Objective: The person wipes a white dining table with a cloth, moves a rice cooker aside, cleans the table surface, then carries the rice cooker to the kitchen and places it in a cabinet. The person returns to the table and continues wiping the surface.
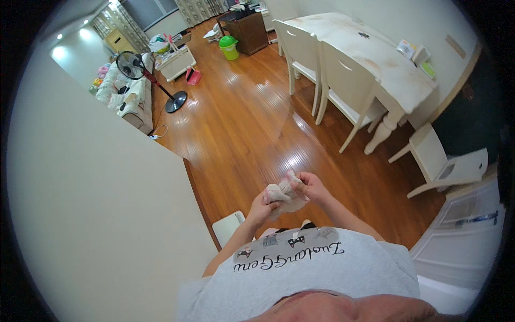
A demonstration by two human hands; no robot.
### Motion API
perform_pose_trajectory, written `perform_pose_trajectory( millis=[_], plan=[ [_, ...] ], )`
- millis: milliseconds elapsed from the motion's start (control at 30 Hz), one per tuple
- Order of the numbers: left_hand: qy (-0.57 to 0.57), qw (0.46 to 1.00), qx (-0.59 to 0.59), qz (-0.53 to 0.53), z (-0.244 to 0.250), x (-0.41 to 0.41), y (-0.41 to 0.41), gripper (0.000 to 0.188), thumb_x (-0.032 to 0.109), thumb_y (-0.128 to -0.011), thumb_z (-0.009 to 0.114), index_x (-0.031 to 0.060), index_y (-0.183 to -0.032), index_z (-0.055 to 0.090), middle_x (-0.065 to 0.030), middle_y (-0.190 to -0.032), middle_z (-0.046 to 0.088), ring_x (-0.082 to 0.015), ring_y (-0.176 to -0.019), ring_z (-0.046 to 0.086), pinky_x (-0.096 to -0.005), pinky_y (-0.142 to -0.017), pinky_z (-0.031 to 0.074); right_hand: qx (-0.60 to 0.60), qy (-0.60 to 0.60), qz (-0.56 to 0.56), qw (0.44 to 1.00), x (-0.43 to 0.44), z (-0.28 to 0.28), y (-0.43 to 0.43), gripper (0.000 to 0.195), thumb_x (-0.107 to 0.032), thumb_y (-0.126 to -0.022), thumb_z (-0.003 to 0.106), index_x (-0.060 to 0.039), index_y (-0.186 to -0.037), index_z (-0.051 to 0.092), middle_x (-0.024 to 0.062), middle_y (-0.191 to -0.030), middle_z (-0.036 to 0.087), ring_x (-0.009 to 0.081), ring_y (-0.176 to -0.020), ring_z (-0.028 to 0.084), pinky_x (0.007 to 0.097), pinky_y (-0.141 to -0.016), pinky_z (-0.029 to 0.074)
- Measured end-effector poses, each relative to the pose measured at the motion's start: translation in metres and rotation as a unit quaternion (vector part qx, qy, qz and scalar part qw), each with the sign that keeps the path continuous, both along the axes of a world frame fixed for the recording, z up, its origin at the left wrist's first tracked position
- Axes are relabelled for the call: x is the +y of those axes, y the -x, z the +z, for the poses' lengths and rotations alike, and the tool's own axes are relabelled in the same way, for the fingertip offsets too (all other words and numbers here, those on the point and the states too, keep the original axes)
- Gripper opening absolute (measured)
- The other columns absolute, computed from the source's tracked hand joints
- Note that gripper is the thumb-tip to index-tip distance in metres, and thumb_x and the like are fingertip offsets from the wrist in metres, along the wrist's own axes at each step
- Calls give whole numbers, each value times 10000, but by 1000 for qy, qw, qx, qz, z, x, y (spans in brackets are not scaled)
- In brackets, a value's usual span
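Both my hands hold a crumpled white cloth (290, 203) with pink edging in front of my body, above the wooden floor. My left hand (261, 207) grips its left side. My right hand (312, 187) pinches the upper right part between thumb and fingers. Part of the cloth hangs down between the hands. Its folds hide some of my fingertips.
A plain wall (100, 193) runs close on my left, with a flat white scale-like object (228, 227) at its foot. White chairs (350, 80) and a dining table (386, 56) stand on the right. Ahead are a pedestal fan (176, 101), a sofa (139, 110) and a green bin (229, 50).
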State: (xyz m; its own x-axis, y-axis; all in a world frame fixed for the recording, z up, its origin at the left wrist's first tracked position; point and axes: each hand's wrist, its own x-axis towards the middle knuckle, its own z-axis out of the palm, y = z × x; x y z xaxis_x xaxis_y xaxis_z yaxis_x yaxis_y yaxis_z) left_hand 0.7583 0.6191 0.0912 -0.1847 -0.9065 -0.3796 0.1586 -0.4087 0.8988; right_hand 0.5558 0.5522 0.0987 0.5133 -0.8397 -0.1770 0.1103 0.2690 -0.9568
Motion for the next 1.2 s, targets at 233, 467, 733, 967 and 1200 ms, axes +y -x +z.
perform_pose_trajectory(
  millis=[233, 467, 733, 967, 1200],
  plan=[
    [-28, 992, 16, 124, -31, -77, -56, 403, -61, -837, 622, -1, -1223, 521, -79, -1126, 619, -185, -1044, 601, -321, -912, 497, -31, -55, 30, 998, -133, -12, -36, 281, -297, -906, 677, -44, -1016, 626, 13, -884, 643, 104, -780, 600, 259, -673, 493],
    [-50, 995, 37, 81, -61, -203, -143, 310, 54, -889, 647, 21, -1186, 566, -38, -1087, 627, -138, -998, 593, -288, -870, 493, -1, -18, 3, 1000, -258, 4, -105, 345, -243, -824, 766, -37, -1059, 618, 21, -932, 654, 124, -814, 619, 278, -715, 506],
    [-13, 998, -52, -24, -17, -373, -189, 341, 137, -911, 657, 39, -1219, 549, -32, -1128, 608, -133, -1025, 572, -287, -893, 481, -4, -107, -13, 994, -392, -3, -170, 411, -250, -822, 763, -32, -1132, 603, 55, -1001, 660, 146, -864, 631, 307, -744, 526],
    [-17, 1000, 25, -9, -47, -514, -195, 388, 160, -895, 680, 32, -1234, 544, -33, -1097, 623, -129, -1011, 579, -269, -847, 485, -7, -124, 15, 992, -527, -14, -209, 323, -203, -866, 715, -11, -1098, 598, 74, -992, 660, 148, -877, 626, 308, -766, 519],
    [-77, 994, 42, 63, -37, -659, -223, 333, 220, -922, 650, 52, -1203, 589, -21, -1027, 651, -113, -851, 595, -277, -700, 500, -46, -121, -45, 991, -702, -7, -231, 215, -203, -918, 651, -14, -1013, 615, 68, -935, 668, 136, -836, 626, 292, -747, 507]
  ],
)
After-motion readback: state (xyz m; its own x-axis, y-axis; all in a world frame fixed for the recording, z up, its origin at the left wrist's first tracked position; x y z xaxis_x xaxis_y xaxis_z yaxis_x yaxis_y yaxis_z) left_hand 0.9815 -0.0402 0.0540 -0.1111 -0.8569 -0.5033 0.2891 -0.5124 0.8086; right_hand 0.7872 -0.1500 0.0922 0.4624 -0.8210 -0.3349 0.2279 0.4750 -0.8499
